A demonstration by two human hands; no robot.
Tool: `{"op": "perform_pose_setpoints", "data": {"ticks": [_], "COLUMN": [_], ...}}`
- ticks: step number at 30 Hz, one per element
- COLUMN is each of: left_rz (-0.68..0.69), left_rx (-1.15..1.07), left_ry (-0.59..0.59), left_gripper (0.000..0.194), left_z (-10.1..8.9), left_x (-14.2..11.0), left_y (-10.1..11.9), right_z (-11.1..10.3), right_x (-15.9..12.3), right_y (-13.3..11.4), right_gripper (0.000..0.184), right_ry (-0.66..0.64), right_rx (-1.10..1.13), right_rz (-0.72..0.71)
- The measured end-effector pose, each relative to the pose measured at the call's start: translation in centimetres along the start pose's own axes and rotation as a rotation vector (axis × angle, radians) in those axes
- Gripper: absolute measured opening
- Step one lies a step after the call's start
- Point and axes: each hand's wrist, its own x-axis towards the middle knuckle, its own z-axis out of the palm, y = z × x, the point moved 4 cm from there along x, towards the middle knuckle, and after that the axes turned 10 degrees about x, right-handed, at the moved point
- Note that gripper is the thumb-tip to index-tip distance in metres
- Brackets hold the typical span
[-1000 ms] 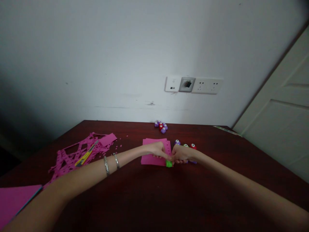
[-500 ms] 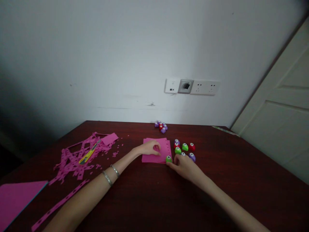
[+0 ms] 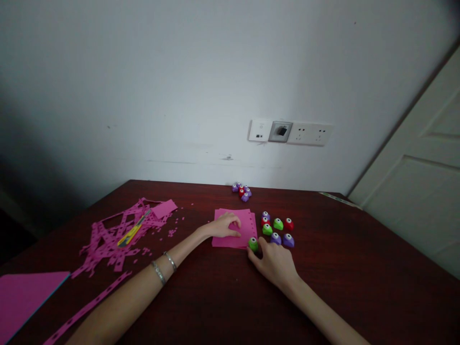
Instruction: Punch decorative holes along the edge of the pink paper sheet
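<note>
My left hand (image 3: pixel 227 225) lies over a small stack of pink paper sheets (image 3: pixel 247 226), fingers curved and apart, with nothing between thumb and fingers. A row of small holes runs near the stack's right edge. At the stack's lower right corner is a green one-eyed figure (image 3: pixel 253 244), with the thumb and index finger of my right hand (image 3: pixel 276 261) closed about it. Just beyond that hand stand several similar figures, among them a purple one (image 3: pixel 288 240), a red one (image 3: pixel 288 224) and a green one (image 3: pixel 278 224).
Punched pink paper strips (image 3: pixel 108 239) and small scraps are heaped at the left, with a yellow utility knife (image 3: pixel 130 235) on top. A larger pink sheet (image 3: pixel 28 302) lies front left. More figures (image 3: pixel 245 196) cluster by the wall, below the sockets (image 3: pixel 309 134).
My right hand has drawn slightly toward me, uncovering more of a purple figure behind it. The left hand stays on the paper stack. The whole view has shifted a little.
</note>
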Motion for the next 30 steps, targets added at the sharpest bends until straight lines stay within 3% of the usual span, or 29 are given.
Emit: {"op": "perform_pose_setpoints", "data": {"ticks": [15,21,24,27,30], "left_rz": [0.023,0.016,0.005,-0.011,-0.031], "left_rx": [0.028,0.015,-0.008,-0.036,-0.056], "left_ry": [0.013,0.009,0.002,-0.02,-0.041], "left_gripper": [0.029,0.029,0.032,0.034,0.034], "left_z": [0.0,0.1,0.0,0.0,0.0], "left_x": [0.1,0.2,0.1,0.0,-0.1], "left_y": [-0.1,-0.2,-0.2,-0.2,-0.1], "right_z": [0.0,-1.3,-3.2,-5.1,-5.6], "right_x": [-0.7,-2.0,-2.0,-1.4,-0.7], "right_y": [-0.2,0.2,2.4,6.2,10.1], "right_gripper": [0.027,0.027,0.03,0.036,0.038], "right_ry": [0.007,-0.018,0.027,0.075,0.045], "right_rx": [0.04,0.017,-0.031,-0.056,-0.05], "right_rz": [-0.097,-0.088,0.016,0.163,0.27]}}
